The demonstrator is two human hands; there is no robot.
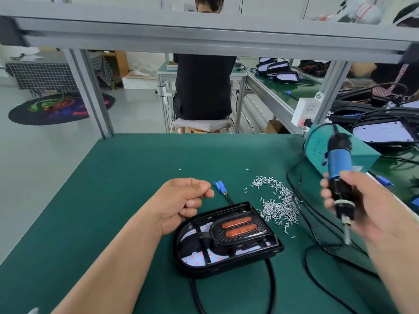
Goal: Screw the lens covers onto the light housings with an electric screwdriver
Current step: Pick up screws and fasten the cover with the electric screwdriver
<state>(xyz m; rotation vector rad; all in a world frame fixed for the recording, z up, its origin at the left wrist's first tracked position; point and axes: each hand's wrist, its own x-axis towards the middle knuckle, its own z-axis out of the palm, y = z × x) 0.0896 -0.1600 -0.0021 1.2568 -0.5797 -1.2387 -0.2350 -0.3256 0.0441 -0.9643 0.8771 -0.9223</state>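
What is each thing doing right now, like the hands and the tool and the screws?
Left hand: fingers curled; holding anything, cannot tell.
Right hand: grips the electric screwdriver.
Electric screwdriver: lifted off the mat, bit pointing down.
Light housing: lying flat on the mat.
Screws: loose pile beside the housing.
Blue connector: unplugged, on the mat.

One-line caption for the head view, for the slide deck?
Right hand holds the electric screwdriver beside a screw pile; left hand, fingers curled, hovers by the light housing.
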